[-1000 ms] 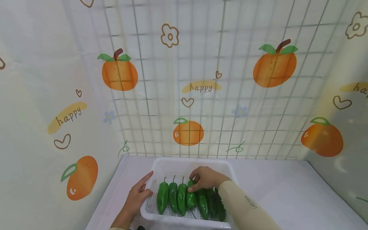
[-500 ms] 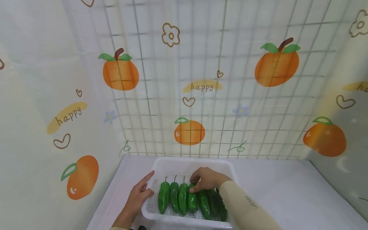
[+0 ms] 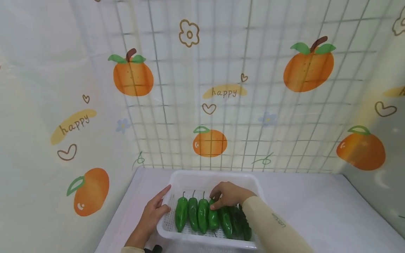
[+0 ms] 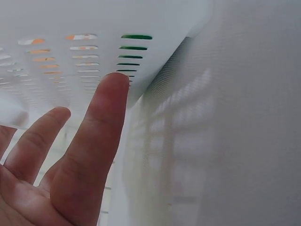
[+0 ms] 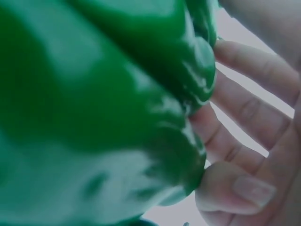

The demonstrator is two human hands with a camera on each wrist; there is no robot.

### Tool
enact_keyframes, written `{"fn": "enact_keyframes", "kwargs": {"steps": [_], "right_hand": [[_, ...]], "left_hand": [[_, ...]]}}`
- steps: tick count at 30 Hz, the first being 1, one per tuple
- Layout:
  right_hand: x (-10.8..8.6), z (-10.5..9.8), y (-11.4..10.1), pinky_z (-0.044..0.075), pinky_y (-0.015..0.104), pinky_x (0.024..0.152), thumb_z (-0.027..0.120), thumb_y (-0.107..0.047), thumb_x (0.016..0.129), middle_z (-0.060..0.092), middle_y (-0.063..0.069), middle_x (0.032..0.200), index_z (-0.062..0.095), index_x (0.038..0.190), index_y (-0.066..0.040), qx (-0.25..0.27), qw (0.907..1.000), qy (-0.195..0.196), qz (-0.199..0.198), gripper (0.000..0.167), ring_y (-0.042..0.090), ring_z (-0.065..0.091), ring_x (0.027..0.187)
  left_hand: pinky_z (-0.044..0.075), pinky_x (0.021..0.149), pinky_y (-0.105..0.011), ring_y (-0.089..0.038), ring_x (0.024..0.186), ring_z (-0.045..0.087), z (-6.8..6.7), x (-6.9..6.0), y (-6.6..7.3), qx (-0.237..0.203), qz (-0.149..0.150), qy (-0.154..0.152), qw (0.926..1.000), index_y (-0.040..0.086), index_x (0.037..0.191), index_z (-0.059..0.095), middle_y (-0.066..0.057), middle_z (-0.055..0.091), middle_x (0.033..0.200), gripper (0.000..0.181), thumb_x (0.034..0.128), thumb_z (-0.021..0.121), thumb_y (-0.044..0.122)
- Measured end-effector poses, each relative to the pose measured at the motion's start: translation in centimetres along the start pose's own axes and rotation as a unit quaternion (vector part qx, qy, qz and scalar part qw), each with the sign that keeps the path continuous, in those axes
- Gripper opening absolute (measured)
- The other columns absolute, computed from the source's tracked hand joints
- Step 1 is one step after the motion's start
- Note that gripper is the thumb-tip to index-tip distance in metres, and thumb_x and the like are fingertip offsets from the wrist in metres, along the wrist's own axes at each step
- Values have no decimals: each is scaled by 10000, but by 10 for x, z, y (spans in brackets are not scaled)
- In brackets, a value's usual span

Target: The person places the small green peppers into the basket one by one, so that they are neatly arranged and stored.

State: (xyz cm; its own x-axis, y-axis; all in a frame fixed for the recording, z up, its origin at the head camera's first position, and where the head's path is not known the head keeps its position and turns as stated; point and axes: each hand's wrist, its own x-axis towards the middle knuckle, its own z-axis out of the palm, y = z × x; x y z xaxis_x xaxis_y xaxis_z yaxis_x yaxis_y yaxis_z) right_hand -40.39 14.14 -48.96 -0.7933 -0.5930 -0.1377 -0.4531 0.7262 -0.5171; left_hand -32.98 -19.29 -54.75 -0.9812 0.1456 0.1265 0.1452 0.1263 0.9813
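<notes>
A white plastic basket (image 3: 190,236) holds several glossy green peppers lying side by side in a row, most stems pointing to the back. My right hand (image 3: 230,194) reaches in from the right and pinches the far end of a green pepper (image 3: 213,221) near the middle. In the right wrist view, the thumb (image 5: 233,188) presses against the pepper's rounded end (image 5: 176,160). My left hand (image 3: 152,215) rests against the basket's left side, fingers mostly straight. The left wrist view shows fingertips near the slotted outer wall (image 4: 106,19). My right forearm partly covers the rightmost peppers.
The basket stands on a white table (image 3: 303,207) that extends to the right. Behind it hangs a pale curtain (image 3: 177,105) with orange fruit prints, a wire grid showing through. A small black object (image 3: 156,248) lies at the bottom edge by the left wrist.
The head view has shifted slightly. The pinched pepper has moved a little toward the front, and less of the thin stem below it shows. My left hand keeps its place on the basket.
</notes>
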Motion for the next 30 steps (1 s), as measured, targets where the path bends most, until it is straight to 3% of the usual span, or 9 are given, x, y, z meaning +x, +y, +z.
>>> {"fn": "enact_keyframes", "kwargs": {"steps": [4,10,26,30], "right_hand": [[0,-3,2,565,459,907,884,-410,844,751,-38,1011,783,1191,-120,-104,9999,52,81,463,165,680,984],[-3,0,0,563,470,907,893,-418,831,745,-48,1007,781,1188,-147,11,9998,31,196,461,183,673,998],[-5,2,-26,566,449,886,849,-412,875,733,-59,967,755,1213,-113,-310,9982,478,205,462,166,665,952],[-10,-7,-36,565,453,908,843,-417,884,745,-25,1002,753,1221,-117,-502,9976,482,55,459,182,678,985]], "left_hand": [[640,783,-405,-351,1150,708,2,1,4,53,104,39,9999,306,1613,465,-156,635,1447,752,916,595,57],[635,811,-407,-313,1165,704,3,-3,3,82,-143,77,9998,345,1600,477,-138,628,1460,764,906,599,51],[629,823,-420,-316,1144,708,-14,-17,0,30,-276,32,9996,344,1596,479,-142,632,1455,744,921,603,58],[635,769,-386,-291,1089,729,-16,-23,3,447,-180,82,9988,308,1600,479,-145,663,1412,737,915,618,77]]}}
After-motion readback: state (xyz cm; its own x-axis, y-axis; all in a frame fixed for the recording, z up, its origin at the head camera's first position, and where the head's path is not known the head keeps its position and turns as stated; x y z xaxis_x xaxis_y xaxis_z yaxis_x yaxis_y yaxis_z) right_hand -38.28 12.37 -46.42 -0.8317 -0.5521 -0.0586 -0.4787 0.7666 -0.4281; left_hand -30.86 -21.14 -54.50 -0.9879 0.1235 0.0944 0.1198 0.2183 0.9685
